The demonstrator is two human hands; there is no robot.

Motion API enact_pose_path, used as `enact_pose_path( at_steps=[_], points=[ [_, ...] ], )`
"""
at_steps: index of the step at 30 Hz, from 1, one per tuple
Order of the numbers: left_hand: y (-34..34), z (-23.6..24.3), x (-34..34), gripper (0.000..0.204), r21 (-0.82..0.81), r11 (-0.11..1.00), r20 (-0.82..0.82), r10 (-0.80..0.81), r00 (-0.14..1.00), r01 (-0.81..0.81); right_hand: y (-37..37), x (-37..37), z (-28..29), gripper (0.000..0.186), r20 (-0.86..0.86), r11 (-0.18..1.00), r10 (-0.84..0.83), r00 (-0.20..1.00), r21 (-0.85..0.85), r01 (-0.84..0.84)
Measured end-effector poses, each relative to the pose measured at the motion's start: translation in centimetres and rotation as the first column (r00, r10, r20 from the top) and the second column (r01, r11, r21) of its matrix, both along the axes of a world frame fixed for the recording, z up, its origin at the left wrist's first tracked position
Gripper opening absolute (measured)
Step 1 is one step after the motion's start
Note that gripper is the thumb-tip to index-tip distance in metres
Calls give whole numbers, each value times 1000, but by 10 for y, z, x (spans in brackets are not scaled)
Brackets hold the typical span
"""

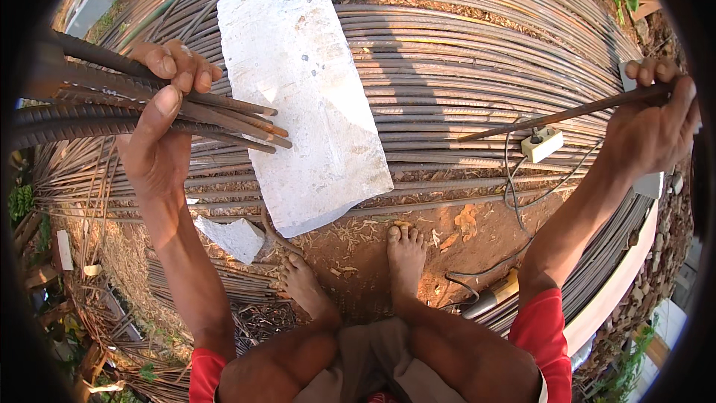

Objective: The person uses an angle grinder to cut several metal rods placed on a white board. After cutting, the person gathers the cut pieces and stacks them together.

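A handful of several short steel rebar rods (231, 114) is gripped in my left hand (156, 134), raised at the left. Their near ends reach over a large pale block (309, 104) that lies across the long bars. My right hand (649, 130), at the far right, is closed around one thin rebar rod (552, 117). That rod slants down to the left, its tip above the bars on the ground. The fingers curl over its outer end, which is partly hidden.
Many long rebars (477, 37) cover the ground ahead. A cream socket block (543, 145) with a dark cable (514, 194) sits at the right. By my right leg lies a grey and yellow power tool (491, 295). A broken pale chunk (235, 239) rests near my left foot.
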State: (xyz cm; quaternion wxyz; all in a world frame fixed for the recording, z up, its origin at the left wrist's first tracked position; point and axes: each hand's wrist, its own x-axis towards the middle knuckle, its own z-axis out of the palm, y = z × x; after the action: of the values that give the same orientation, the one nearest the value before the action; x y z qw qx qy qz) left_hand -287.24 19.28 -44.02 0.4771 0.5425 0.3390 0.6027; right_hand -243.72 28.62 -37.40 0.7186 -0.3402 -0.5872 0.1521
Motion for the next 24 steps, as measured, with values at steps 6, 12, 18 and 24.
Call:
enact_pose_path(
  at_steps=[6, 12, 18, 24],
  points=[
    [6, -3, 23, 45, 19, 996, 65, 87, 994, -88, -13, -44, -100, 33, 16, 906, 80, 997, -417, -66],
    [-2, -2, 21, 48, 17, 990, 57, 141, 988, -142, -37, -120, 19, 35, -199, 927, 291, 936, -186, -327],
    [3, 4, 31, 46, 7, 992, 5, 126, 992, -126, -38, -213, 65, 36, -177, 815, 557, 811, -71, -575],
    [-13, -1, 29, 41, -70, 958, -100, 270, 958, -277, -41, -276, 8, 39, -276, 580, 722, 634, -258, -773]
  ],
)
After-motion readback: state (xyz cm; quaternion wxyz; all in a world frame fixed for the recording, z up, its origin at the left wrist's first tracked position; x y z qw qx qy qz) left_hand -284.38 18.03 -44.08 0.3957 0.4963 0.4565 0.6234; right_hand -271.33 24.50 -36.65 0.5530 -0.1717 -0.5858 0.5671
